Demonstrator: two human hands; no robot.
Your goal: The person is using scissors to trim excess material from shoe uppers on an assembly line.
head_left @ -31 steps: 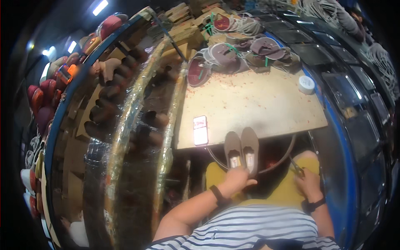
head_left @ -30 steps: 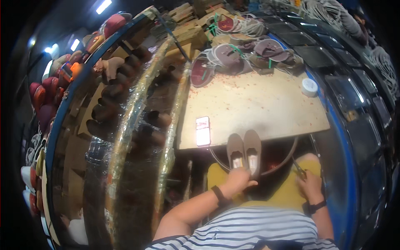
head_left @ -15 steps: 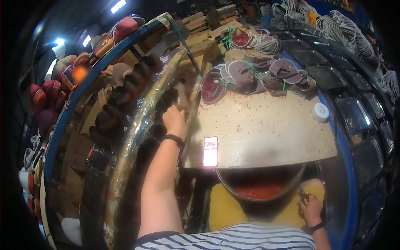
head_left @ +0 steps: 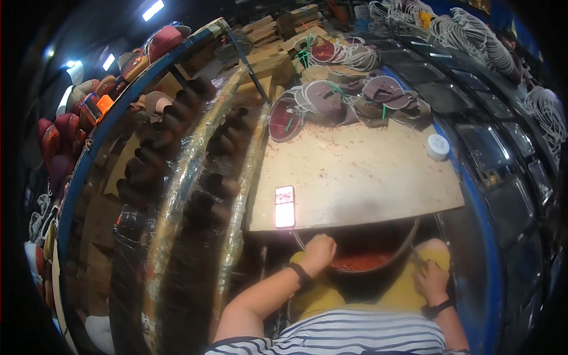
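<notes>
Plastic-wrapped, the left rack [head_left: 167, 225] is no longer reached into. Below the tabletop [head_left: 367, 183], brown shoes held a second ago have been taken from over the basin [head_left: 362, 271]. The left hand [head_left: 318, 253] has been returned near its left rim, fingers loosely curled, any contents hidden; by the right hand [head_left: 433, 280], a dark tool [head_left: 417, 258] is gripped.

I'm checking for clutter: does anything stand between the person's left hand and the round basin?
Nothing visible stands between the left hand and the near side of the basin; the tabletop hides its far part.
</notes>
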